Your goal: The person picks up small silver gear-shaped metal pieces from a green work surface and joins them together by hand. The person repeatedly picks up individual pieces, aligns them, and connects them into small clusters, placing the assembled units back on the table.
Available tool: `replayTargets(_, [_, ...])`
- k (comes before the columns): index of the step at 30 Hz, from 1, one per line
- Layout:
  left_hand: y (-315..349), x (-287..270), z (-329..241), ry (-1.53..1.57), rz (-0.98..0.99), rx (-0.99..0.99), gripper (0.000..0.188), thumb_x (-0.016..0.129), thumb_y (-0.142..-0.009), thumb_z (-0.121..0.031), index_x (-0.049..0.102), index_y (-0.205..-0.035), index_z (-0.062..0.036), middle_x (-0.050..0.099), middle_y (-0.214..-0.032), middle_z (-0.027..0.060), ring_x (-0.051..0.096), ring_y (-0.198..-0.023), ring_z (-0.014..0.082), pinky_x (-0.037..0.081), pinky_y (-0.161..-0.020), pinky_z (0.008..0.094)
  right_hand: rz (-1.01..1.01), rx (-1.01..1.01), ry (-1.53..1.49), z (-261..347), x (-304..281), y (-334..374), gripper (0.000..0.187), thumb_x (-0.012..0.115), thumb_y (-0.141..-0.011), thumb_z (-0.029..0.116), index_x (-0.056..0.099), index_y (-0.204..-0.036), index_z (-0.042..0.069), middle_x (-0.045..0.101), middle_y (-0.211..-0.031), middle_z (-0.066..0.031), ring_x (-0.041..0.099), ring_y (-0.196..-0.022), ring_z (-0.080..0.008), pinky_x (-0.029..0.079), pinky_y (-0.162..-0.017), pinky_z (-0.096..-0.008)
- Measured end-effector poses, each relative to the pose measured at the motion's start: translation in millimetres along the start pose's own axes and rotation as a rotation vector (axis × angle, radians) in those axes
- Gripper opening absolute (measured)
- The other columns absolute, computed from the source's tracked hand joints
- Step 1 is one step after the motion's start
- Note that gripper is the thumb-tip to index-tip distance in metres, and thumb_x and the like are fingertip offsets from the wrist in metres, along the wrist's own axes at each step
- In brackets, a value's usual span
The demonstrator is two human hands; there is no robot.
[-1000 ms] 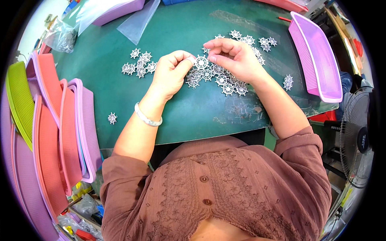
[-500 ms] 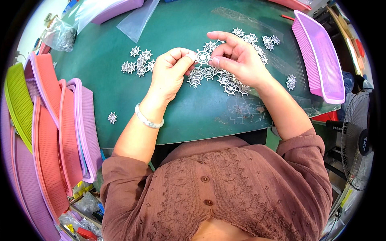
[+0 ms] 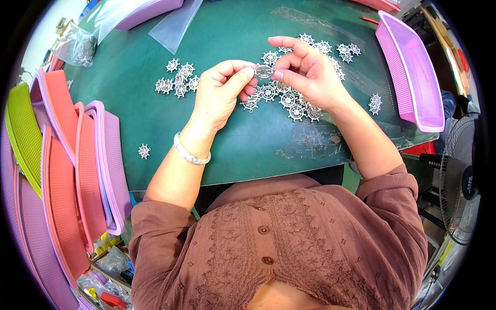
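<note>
A small silver ship's-wheel charm (image 3: 264,72) is held above the table between my two hands, tilted so that it looks like a flat oval. My left hand (image 3: 226,85) pinches its left edge between thumb and forefinger. At its right edge, the thumb and a bent finger of my right hand (image 3: 307,72) close on it, while the forefinger stays lifted. Beneath and behind my hands lies a loose heap of similar charms (image 3: 296,113), partly covered by my right hand. A smaller group of charms (image 3: 181,82) lies left of my left hand.
The green tabletop (image 3: 232,152) carries stray charms at left (image 3: 144,151) and right (image 3: 375,104). A purple basket (image 3: 413,77) stands at the right edge. Stacked plastic baskets (image 3: 106,165) crowd the left side. A plastic bag (image 3: 175,26) lies at the back; a fan (image 3: 457,181) stands lower right.
The held charm has turned from facing up to tilted nearly edge-on. My hands have barely moved, and both stay at its edges.
</note>
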State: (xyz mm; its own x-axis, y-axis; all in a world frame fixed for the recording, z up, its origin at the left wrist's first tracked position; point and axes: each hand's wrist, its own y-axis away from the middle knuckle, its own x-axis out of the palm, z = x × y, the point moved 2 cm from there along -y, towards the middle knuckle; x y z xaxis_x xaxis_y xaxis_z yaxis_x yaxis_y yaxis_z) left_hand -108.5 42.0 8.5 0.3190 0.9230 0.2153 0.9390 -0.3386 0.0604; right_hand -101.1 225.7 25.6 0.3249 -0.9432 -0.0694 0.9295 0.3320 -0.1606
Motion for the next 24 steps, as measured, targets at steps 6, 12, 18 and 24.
replayTargets(6, [0.3, 4.3, -2.6, 0.144, 0.054, -0.015, 0.021, 0.053, -0.088, -0.009, 0.057, -0.107, 0.0001, 0.064, -0.086, 0.0091, 0.064, -0.075, 0.0167, 0.054, -0.067, 0.0265, -0.085, -0.285, 0.388, 4.4, -0.5, 2.4, 0.052, 0.059, -0.078, -0.002, 0.041, -0.127, 0.003, 0.060, -0.078, -0.0024, 0.056, -0.076, -0.0087, 0.044, -0.074, -0.0235])
replayTargets(12, [-1.3, 2.3, 2.6, 0.237, 0.061, 0.021, 0.027, 0.052, -0.087, -0.003, 0.054, -0.113, 0.0018, 0.062, -0.095, 0.0100, 0.063, -0.080, 0.0171, 0.055, -0.074, 0.0277, -0.173, -0.471, 0.536, 8.2, 1.8, 1.4, 0.056, 0.064, -0.073, 0.000, 0.045, -0.124, 0.011, 0.062, -0.076, -0.0046, 0.061, -0.068, -0.0180, 0.049, -0.062, -0.0278])
replayTargets(18, [-1.6, 1.6, 3.5, 0.253, 0.069, 0.003, 0.028, 0.053, -0.085, -0.001, 0.053, -0.113, 0.0024, 0.061, -0.095, 0.0091, 0.062, -0.083, 0.0171, 0.054, -0.075, 0.0282, -0.147, -0.462, 0.548, 6.6, 1.4, 0.8, 0.054, 0.063, -0.074, 0.000, 0.045, -0.124, 0.010, 0.062, -0.077, -0.0054, 0.061, -0.067, -0.0183, 0.049, -0.061, -0.0276])
replayTargets(24, [-5.8, -5.4, 6.0, 0.270, 0.020, -0.070, 0.024, 0.047, -0.086, -0.004, 0.054, -0.107, 0.0030, 0.059, -0.094, 0.0118, 0.061, -0.085, 0.0217, 0.053, -0.076, 0.0324, 0.060, -0.392, 0.796, 6.3, -7.4, -2.6, 0.058, 0.068, -0.069, 0.009, 0.045, -0.123, 0.007, 0.061, -0.089, -0.0086, 0.057, -0.087, -0.0244, 0.045, -0.076, -0.0356])
